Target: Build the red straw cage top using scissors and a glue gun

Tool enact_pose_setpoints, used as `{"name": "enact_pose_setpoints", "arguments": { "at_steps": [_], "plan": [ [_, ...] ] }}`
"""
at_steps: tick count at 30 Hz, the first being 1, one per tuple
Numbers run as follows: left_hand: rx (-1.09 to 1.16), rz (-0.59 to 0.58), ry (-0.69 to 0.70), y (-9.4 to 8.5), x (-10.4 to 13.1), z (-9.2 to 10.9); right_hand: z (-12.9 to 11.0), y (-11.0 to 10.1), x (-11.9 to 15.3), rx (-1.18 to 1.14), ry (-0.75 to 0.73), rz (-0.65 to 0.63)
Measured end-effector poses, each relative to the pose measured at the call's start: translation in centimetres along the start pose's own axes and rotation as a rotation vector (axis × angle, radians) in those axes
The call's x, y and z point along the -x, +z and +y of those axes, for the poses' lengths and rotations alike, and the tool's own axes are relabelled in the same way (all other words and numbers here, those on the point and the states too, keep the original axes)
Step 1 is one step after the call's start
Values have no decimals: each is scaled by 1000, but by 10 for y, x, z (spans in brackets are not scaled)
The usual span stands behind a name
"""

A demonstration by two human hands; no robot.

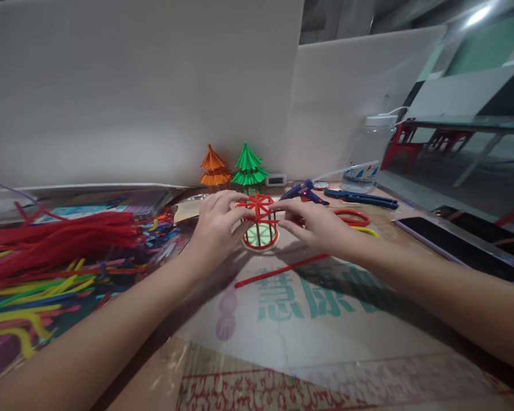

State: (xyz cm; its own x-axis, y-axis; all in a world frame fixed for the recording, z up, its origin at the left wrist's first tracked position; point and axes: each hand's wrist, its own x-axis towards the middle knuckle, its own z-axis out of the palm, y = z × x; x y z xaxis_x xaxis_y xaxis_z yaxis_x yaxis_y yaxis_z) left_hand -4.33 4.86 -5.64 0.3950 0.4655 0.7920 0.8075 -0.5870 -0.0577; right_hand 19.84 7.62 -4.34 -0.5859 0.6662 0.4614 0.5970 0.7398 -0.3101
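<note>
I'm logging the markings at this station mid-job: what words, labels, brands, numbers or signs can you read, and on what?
"慧康": large teal characters on the tabletop sheet; the lettering to their right is unclear.
Purple mark on the sheet: too blurred.
Small display: too small.
Glue gun: marking too small.
Bottle: sailboat print; any lettering too small.
Red frame: none visible.

The left hand (217, 220), right hand (308, 221) and forearms (148, 311) are bare.
</note>
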Motion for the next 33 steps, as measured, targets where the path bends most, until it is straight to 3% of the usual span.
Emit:
{"name": "enact_pose_setpoints", "arguments": {
  "at_steps": [8, 14, 33],
  "plan": [
    [-48, 22, 63, -1, 1, -1, 4, 1, -3, -19, -7, 5],
    [-15, -41, 15, -1, 1, 6, 1, 4, -5, -27, -45, 7],
    [170, -65, 1, 3, -3, 3, 12, 16, -15, -132, -123, 64]
  ]
}}
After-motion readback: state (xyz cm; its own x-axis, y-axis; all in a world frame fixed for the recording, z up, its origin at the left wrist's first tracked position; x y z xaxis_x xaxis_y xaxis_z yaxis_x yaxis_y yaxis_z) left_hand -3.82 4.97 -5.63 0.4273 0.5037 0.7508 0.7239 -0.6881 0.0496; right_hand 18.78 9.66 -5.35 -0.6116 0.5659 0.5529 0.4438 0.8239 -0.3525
